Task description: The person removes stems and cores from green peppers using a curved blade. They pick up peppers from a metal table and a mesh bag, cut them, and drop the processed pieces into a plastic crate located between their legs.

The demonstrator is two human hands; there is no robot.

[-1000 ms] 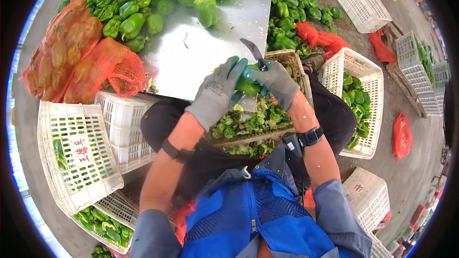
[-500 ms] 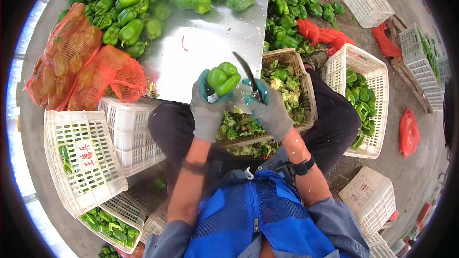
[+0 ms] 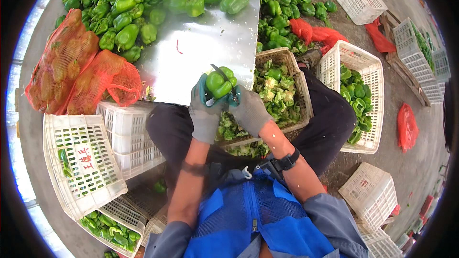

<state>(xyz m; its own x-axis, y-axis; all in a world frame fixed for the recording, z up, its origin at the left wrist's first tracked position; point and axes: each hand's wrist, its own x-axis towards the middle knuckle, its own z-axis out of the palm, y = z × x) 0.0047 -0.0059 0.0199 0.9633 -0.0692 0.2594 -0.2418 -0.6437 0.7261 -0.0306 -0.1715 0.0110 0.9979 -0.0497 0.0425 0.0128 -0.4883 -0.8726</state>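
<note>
My left hand (image 3: 203,118), in a grey and teal glove, is closed round a green bell pepper (image 3: 216,86) just over the near edge of the metal table (image 3: 198,57). My gloved right hand (image 3: 251,112) grips a knife (image 3: 224,74) with a dark, curved blade. The blade lies across the pepper from its upper left to its right side; whether it has cut in cannot be made out. Beneath my hands, between my legs, stands a crate (image 3: 306,96) of pale green pepper cores and trimmings.
Whole green peppers (image 3: 125,3) are heaped on the table's far left. Red mesh sacks (image 3: 71,62) lean at the left, above white crates (image 3: 86,157). To my right a white crate (image 3: 376,91) holds cut peppers. More peppers (image 3: 282,9) lie on the floor beyond the table.
My right hand has moved left, bringing the knife from beside the pepper to across it. My left hand still holds the pepper in nearly the same place. The whole view has shifted slightly.
</note>
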